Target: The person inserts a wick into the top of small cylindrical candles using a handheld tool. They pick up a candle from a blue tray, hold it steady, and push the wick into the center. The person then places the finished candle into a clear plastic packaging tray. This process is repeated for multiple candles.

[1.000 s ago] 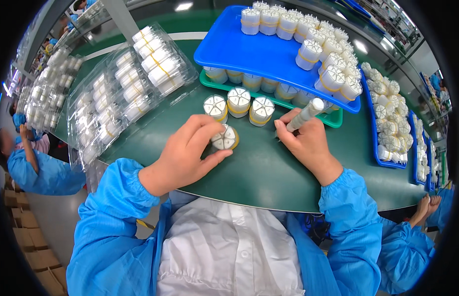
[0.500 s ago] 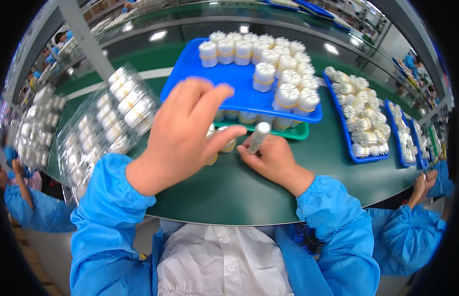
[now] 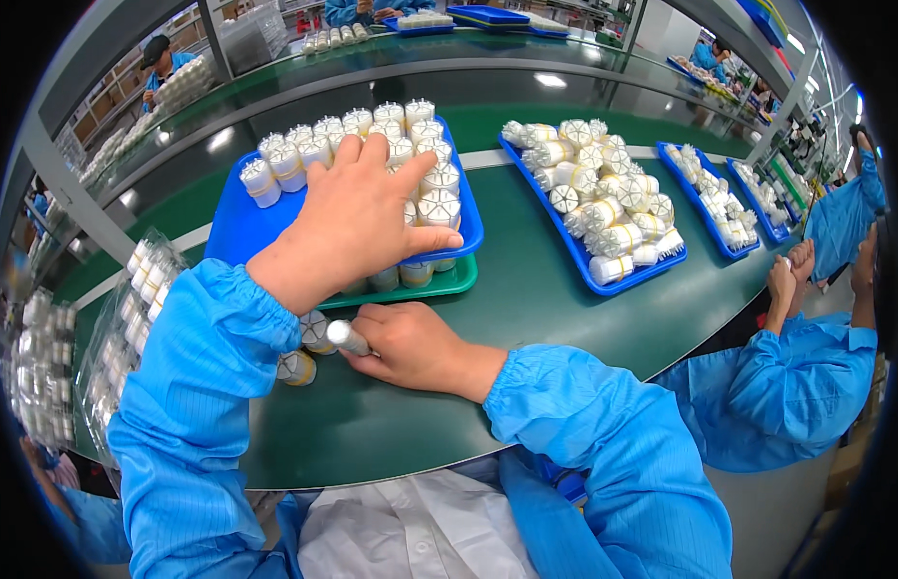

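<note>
Plastic pack (image 3: 130, 318), nine o'clock: contents blurred by glare. Blue tray (image 3: 241, 227), ten o'clock: banded cylinders (image 3: 287, 169) stand in it, long axes upright, segmented ends up; several hidden by my hand. Loose cylinders (image 3: 296, 368), eight o'clock, on the table, partly behind my sleeve (image 3: 207, 309). My left hand (image 3: 343, 217), eleven o'clock, fingers spread above the tray; can't tell if fingertips touch anything. Pale stick (image 3: 347, 336), just beside the loose ones: blunt end toward ten o'clock and up at me, axis foreshortened, far end hidden in my right hand (image 3: 415, 345), curled round it.
</note>
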